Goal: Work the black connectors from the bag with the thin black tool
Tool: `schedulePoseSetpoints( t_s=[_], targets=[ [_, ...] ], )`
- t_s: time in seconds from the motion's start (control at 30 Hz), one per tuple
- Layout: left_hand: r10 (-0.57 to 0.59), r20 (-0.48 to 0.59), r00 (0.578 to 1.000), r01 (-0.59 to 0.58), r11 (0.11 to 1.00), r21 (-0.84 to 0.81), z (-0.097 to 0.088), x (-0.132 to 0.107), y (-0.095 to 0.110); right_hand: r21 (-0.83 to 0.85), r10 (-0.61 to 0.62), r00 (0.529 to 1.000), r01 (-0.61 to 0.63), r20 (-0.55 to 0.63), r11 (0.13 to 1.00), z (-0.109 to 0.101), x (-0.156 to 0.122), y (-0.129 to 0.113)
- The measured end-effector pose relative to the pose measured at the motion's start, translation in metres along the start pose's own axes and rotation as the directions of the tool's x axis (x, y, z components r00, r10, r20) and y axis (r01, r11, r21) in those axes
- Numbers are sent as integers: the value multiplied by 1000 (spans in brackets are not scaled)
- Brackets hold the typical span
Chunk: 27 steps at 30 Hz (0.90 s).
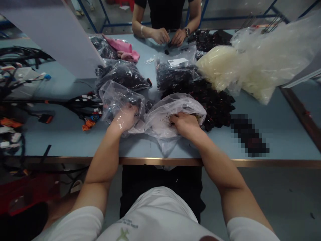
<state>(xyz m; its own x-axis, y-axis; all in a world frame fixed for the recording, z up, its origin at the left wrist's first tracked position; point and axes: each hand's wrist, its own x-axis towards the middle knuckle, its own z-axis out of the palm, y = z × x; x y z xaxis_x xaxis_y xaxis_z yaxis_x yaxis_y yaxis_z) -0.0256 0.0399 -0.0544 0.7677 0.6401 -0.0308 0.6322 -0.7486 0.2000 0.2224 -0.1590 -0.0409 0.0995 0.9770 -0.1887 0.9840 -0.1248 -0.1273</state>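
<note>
My left hand (126, 117) reaches into a clear plastic bag (110, 97), and its fingers are blurred behind the film. Beside it, touching, lies a whitish translucent bag (157, 118) with its mouth open toward me. Inside that one are small gold-coloured bits (165, 117). My right hand (186, 122) is in the mouth of the whitish bag, fingers curled down at the small bits. What lies between those fingertips is too small to make out. Behind the right hand spreads a heap of black plastic parts (218, 103).
Across the table (283, 134), a co-worker's hands (172, 36) handle a small black part. Filled bags (120, 75) stand behind my left hand. Pale bags (220, 65) lie at right. Cable harnesses (75, 103) cover the left. A white panel (55, 36) rises at upper left.
</note>
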Motion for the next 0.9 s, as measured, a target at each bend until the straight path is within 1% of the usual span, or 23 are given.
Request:
schedulePoseSetpoints(
  t_s=[0.13, 0.23, 0.37, 0.47, 0.53, 0.63, 0.7, 0.73, 0.77, 0.8, 0.83, 0.87, 0.9],
  targets=[
    [-39, 98, 994, 31, 997, 76, -11, -4, 11, 16, 41, 999, -41, -15, 999, -4, -3, -2],
    [-77, 154, 985, 57, 990, 130, -17, -6, 19, 67, 64, 997, -61, -37, 996, -7, -4, -2],
    [-112, 147, 983, 93, 987, 129, -21, -3, 21, 161, 78, 992, -61, -100, 985, -4, -4, 3],
    [-126, 98, 987, 117, 989, 92, -23, -3, 21, 218, 61, 982, -21, -178, 976, 2, -3, 8],
    [-139, 47, 989, 138, 990, 41, -24, -5, 20, 240, 53, 973, 2, -223, 971, 8, -2, 11],
    [-196, -102, 975, 187, 978, -92, -23, -9, 14, 260, 50, 960, 24, -277, 965, 15, -1, 13],
    [-247, -211, 946, 206, 958, -201, -23, -10, 4, 280, 36, 949, 56, -314, 958, 18, -1, 15],
    [-274, -271, 923, 205, 944, -257, -24, -11, -2, 293, 27, 943, 76, -333, 953, 19, -1, 15],
    [-308, -344, 887, 199, 927, -318, -27, -11, -8, 310, 18, 936, 98, -350, 946, 20, 0, 16],
    [-353, -434, 829, 184, 905, -384, -31, -12, -13, 332, 13, 929, 118, -370, 936, 21, 0, 17],
    [-403, -542, 737, 142, 877, -459, -36, -14, -15, 360, 15, 920, 138, -392, 923, 21, 1, 17],
    [-451, -645, 616, 63, 845, -531, -43, -16, -14, 395, 22, 909, 159, -416, 905, 22, 1, 18],
    [-485, -728, 485, -54, 814, -578, -49, -19, -10, 434, 32, 897, 181, -441, 883, 22, 2, 19]
  ],
)
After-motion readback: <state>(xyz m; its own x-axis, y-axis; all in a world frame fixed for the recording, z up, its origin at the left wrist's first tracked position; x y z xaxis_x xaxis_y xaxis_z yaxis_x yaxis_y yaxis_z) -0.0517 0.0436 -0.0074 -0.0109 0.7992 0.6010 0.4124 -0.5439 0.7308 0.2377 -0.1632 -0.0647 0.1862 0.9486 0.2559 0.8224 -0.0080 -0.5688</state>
